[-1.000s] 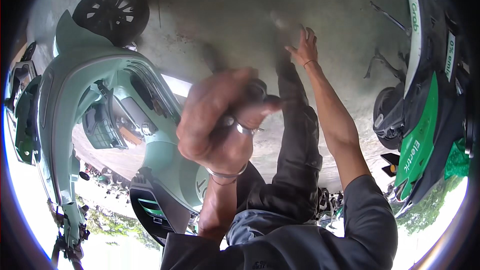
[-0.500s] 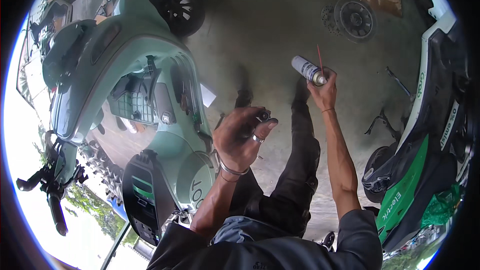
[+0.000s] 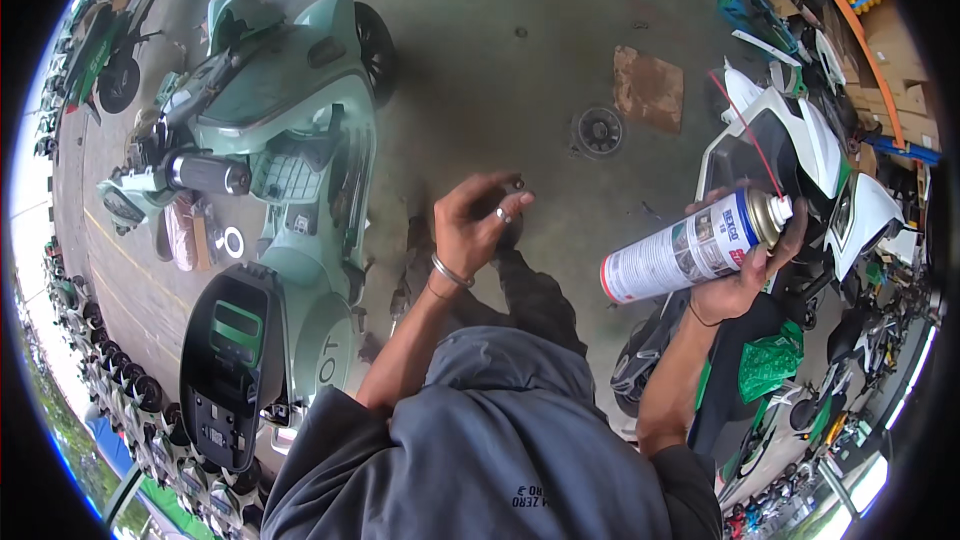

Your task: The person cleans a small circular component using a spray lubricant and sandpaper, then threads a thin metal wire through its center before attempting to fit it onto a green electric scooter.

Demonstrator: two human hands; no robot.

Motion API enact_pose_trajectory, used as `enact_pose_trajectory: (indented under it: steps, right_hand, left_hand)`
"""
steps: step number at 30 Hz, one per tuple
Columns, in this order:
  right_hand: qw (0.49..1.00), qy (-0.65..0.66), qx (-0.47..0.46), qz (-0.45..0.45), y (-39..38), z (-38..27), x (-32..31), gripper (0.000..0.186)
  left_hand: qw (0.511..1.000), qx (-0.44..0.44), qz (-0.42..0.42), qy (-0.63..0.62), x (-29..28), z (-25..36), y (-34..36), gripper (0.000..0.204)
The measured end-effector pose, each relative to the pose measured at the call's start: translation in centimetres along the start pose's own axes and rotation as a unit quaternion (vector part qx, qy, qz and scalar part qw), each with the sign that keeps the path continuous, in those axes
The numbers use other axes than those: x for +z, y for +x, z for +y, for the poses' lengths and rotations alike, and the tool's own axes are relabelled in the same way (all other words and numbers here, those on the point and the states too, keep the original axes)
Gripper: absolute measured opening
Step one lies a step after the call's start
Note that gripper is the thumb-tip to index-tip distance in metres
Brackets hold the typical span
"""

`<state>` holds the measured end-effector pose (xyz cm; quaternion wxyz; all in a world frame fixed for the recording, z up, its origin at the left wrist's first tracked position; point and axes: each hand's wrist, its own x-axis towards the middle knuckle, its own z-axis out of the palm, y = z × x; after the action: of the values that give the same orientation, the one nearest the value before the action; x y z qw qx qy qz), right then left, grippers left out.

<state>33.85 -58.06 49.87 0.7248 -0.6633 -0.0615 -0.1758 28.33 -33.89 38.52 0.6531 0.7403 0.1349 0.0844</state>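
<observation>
Right hand (image 3: 738, 285): wrapped round the can (image 3: 680, 250), base near left, nozzle end far right.
Straw (image 3: 745, 135): red, pointing far left.
Left hand (image 3: 470, 230): thumb and fingers pinch a small dark part (image 3: 518, 183).
Between hands: open gap.
Left edge: green scooter (image 3: 312, 315), near the left forearm.
Right edge: white bike (image 3: 803, 138), beyond the can.
Far: floor (image 3: 480, 80), then wheel (image 3: 598, 132) and cardboard (image 3: 648, 90).
</observation>
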Motion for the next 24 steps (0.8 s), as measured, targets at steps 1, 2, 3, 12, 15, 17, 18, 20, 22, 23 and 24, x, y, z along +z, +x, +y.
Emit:
enact_pose_trajectory:
  steps: [1,2,3,12,15,17,18,20,22,23,24]
  right_hand:
    - [0.994,-0.082,-0.039,-0.065,-0.5,-1.3,0.7,0.072]
    - [0.969,-0.183,-0.088,-0.137,-0.4,-2.6,1.4,0.069]
    - [0.930,-0.268,-0.151,-0.199,-0.4,-4.1,2.2,0.067]
    - [0.848,-0.318,-0.110,-0.410,-3.3,-5.6,8.1,0.059]
    - [0.836,-0.322,-0.129,-0.426,-3.4,-5.6,8.6,0.058]
    - [0.836,-0.328,-0.110,-0.427,-3.9,-5.7,8.7,0.057]
    - [0.836,-0.332,-0.092,-0.426,-4.2,-5.8,8.8,0.056]
    - [0.836,-0.336,-0.097,-0.423,-4.3,-5.7,8.9,0.054]
    - [0.835,-0.344,-0.101,-0.417,-4.5,-5.7,9.0,0.052]
    - [0.835,-0.348,-0.102,-0.413,-4.6,-5.8,9.0,0.052]
    - [0.836,-0.350,-0.103,-0.410,-4.6,-5.8,9.0,0.052]
  left_hand:
    - [1.000,0.010,0.009,0.017,-0.3,0.7,0.3,0.024]
    - [0.999,0.021,0.019,0.035,-1.0,1.5,0.0,0.024]
    - [0.999,0.016,0.025,0.033,-1.6,2.2,-0.3,0.024]
    - [0.992,-0.018,0.102,0.069,-4.0,2.2,-1.3,0.026]
    - [0.991,-0.019,0.122,0.044,-3.9,1.9,-1.7,0.026]
    - [0.991,-0.009,0.133,0.028,-3.9,1.7,-2.0,0.028]
    - [0.990,0.001,0.134,0.045,-4.0,1.7,-2.0,0.027]
    - [0.989,0.012,0.134,0.064,-4.1,1.6,-2.1,0.027]
    - [0.985,0.042,0.137,0.094,-4.0,1.5,-2.2,0.026]
    - [0.986,0.043,0.134,0.093,-3.9,1.5,-2.3,0.026]
    - [0.985,0.042,0.134,0.100,-4.0,1.7,-2.3,0.025]
